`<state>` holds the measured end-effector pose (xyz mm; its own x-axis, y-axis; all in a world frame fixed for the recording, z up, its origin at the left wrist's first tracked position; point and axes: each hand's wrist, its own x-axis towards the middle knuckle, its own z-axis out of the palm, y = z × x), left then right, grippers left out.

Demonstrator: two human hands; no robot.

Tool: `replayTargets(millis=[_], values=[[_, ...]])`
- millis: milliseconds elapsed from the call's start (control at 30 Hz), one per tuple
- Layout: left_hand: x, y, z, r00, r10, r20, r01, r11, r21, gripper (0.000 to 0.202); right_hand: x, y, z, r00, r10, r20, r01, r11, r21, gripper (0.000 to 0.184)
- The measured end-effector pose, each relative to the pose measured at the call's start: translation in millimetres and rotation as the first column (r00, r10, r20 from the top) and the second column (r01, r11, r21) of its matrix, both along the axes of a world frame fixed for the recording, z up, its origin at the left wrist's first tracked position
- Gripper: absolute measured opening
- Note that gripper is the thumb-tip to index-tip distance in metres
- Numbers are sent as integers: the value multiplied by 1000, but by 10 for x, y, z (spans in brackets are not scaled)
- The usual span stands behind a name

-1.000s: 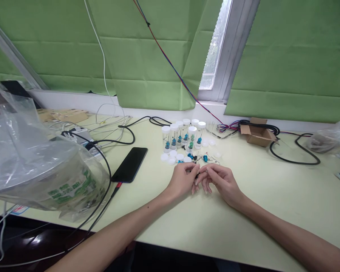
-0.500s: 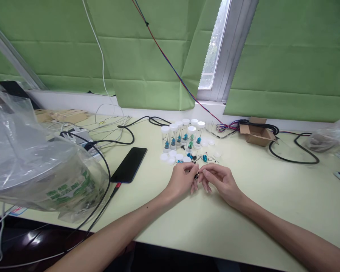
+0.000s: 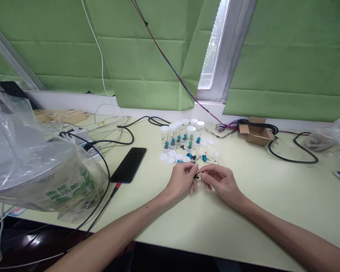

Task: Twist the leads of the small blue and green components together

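My left hand (image 3: 183, 176) is closed in a pinch around a small black part (image 3: 197, 175) that its fingers mostly hide. Right beside it, my right hand (image 3: 219, 180) pinches with thumb and forefinger at the same spot; whatever lies between those fingertips is too small to name. Just beyond the hands lie loose blue parts with thin metal leads (image 3: 204, 158) and several white round caps (image 3: 171, 160). Behind these stand several clear tubes with white lids (image 3: 191, 138), each holding a blue or green part with upright leads.
A black phone (image 3: 129, 165) with a cable plugged in lies left of the hands. Further left is a large plastic-wrapped tub (image 3: 45, 177). A small open cardboard box (image 3: 257, 134) sits at the back right among black cables (image 3: 300, 161). A crumpled clear bag (image 3: 325, 136) lies far right.
My right hand's thumb and forefinger have drawn closer together into a pinch beside the black part. My left hand holds nearly the same place.
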<state>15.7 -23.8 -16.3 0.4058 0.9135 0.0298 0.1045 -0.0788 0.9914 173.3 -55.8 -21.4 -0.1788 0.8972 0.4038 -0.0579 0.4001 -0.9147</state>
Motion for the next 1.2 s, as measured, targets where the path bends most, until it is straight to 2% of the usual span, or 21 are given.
replayTargets(millis=[333,800,1067,1200], values=[[5,-36,3,999,19,-29,-19,999,29,41,13,7,-34,998,-61,24,61,998,8,7],[9,-51,18,996,33,-79,-25,994,104,41,14,-30,-13,989,-111,100,113,994,-8,31],[7,-57,19,996,24,-87,-15,995,97,42,8,-30,-1,990,-105,94,106,994,-10,31],[4,-43,44,997,11,-77,-5,997,74,42,12,-20,7,994,-88,57,89,996,-19,22]])
